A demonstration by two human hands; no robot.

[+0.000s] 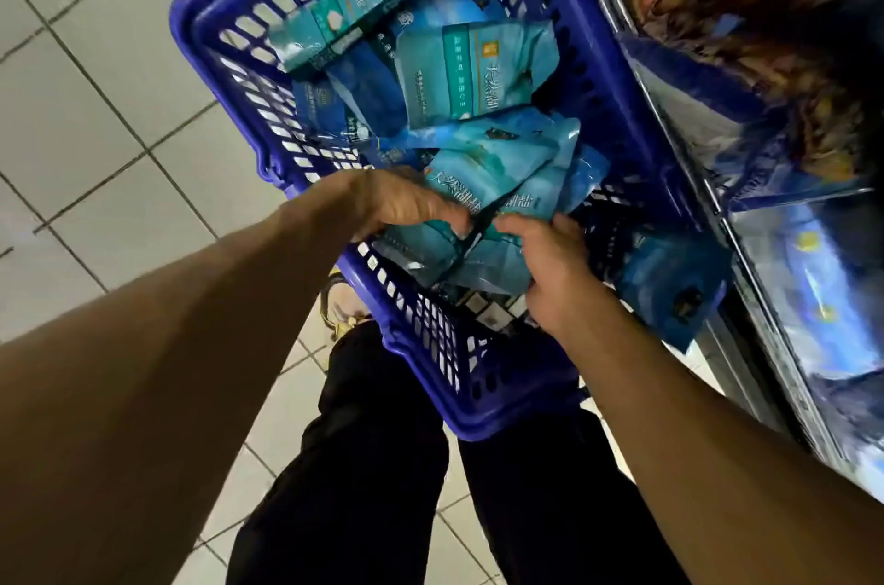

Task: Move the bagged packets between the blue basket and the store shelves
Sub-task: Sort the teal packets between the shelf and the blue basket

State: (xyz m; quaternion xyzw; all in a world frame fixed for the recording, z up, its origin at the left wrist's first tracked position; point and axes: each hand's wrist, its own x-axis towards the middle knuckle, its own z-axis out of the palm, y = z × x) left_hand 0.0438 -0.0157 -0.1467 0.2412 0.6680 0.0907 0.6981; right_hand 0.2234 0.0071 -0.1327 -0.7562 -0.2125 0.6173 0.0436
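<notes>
A blue plastic basket (421,355) stands on the tiled floor in front of me, filled with several teal bagged packets (483,72). Both my hands reach into its near end. My left hand (406,204) curls its fingers over the edge of a teal packet (507,168) lying on top of the pile. My right hand (550,269) grips the same cluster of packets from the near right side, thumb on top. The packets under my hands are partly hidden.
Store shelves (765,221) run along the right side, stocked with blue and orange-brown bags, close against the basket's right wall. A blue packet (669,292) sits at the shelf's lower edge. Grey tiled floor (95,72) lies to the left. My legs and a sandalled foot (342,307) are below the basket.
</notes>
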